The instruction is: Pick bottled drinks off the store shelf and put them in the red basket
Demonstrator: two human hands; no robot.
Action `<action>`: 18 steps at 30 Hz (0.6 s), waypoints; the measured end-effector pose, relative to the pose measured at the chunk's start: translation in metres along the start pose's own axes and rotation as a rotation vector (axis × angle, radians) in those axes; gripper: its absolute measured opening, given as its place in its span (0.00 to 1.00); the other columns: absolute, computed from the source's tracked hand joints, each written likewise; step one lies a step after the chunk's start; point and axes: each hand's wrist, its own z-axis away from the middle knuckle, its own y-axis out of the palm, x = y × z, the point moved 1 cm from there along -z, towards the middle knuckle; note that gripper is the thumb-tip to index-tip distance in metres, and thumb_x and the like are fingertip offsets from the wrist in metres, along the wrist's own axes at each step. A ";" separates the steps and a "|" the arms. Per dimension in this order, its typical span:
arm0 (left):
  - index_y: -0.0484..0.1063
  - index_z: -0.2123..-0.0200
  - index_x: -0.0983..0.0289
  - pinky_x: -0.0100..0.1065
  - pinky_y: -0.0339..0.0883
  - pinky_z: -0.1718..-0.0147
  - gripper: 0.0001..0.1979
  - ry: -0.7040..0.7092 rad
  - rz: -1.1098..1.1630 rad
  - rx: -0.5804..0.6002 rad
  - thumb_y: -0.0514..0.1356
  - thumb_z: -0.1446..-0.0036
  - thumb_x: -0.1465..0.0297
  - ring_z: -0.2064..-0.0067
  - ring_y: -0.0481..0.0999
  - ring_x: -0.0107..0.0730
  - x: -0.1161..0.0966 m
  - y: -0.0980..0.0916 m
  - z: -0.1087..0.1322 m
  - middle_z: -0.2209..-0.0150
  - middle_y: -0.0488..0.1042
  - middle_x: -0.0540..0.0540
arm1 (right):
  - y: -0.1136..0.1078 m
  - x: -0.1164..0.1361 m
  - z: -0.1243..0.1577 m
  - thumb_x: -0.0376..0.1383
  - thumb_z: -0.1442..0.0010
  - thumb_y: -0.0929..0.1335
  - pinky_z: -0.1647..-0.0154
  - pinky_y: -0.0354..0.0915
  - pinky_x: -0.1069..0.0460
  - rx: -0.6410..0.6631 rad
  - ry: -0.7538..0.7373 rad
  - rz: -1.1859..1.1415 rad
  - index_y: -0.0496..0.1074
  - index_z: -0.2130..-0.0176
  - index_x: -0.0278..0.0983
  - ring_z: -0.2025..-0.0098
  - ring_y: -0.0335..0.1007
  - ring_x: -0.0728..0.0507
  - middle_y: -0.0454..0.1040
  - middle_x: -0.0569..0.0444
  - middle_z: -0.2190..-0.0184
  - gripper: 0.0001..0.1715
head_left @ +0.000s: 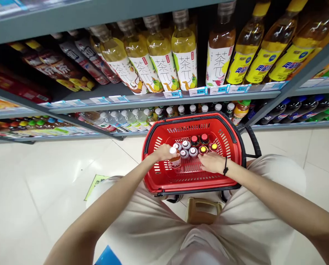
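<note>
A red shopping basket sits between my knees, in front of the shelves. My left hand is closed around a drink bottle with a white cap and amber contents, upright at the basket's left side. Over the basket's right half, my right hand has its fingers stretched forward beside a yellow-capped bottle; its fingertips are partly hidden. Several bottles stand grouped in the basket: white-capped bottles, two red-capped bottles and another yellow-capped bottle.
An upper shelf holds tea bottles and yellow-labelled bottles. More bottles line the lower shelf behind the basket. The basket's black handle sticks out right. A small tan stool stands below, on the tiled floor.
</note>
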 end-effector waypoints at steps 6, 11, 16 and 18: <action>0.78 0.68 0.63 0.34 0.63 0.66 0.24 -0.074 -0.050 0.040 0.63 0.43 0.46 0.62 0.80 0.42 0.019 0.033 -0.020 0.65 0.81 0.59 | 0.002 -0.004 0.010 0.35 0.30 0.66 0.46 0.73 0.41 -0.017 0.011 -0.029 0.69 0.40 0.22 0.45 0.79 0.30 0.80 0.30 0.50 0.25; 0.77 0.60 0.67 0.38 0.72 0.57 0.22 -0.185 -0.057 0.040 0.63 0.37 0.51 0.59 0.79 0.37 0.029 0.052 -0.037 0.60 0.80 0.58 | 0.000 -0.005 0.018 0.35 0.30 0.66 0.45 0.73 0.41 -0.022 0.010 -0.049 0.70 0.40 0.23 0.44 0.79 0.31 0.80 0.29 0.49 0.24; 0.76 0.62 0.67 0.38 0.72 0.59 0.19 -0.198 -0.002 0.007 0.66 0.38 0.54 0.61 0.78 0.35 0.025 0.058 -0.042 0.63 0.78 0.55 | -0.003 -0.004 0.024 0.33 0.30 0.66 0.46 0.74 0.42 -0.018 0.026 -0.067 0.72 0.41 0.22 0.44 0.79 0.31 0.80 0.29 0.48 0.23; 0.76 0.66 0.66 0.36 0.69 0.62 0.18 -0.186 0.040 -0.025 0.68 0.41 0.55 0.63 0.78 0.37 0.024 0.057 -0.039 0.66 0.78 0.54 | -0.003 -0.004 0.024 0.33 0.30 0.67 0.46 0.74 0.41 -0.017 0.032 -0.075 0.72 0.41 0.22 0.44 0.79 0.31 0.80 0.29 0.48 0.23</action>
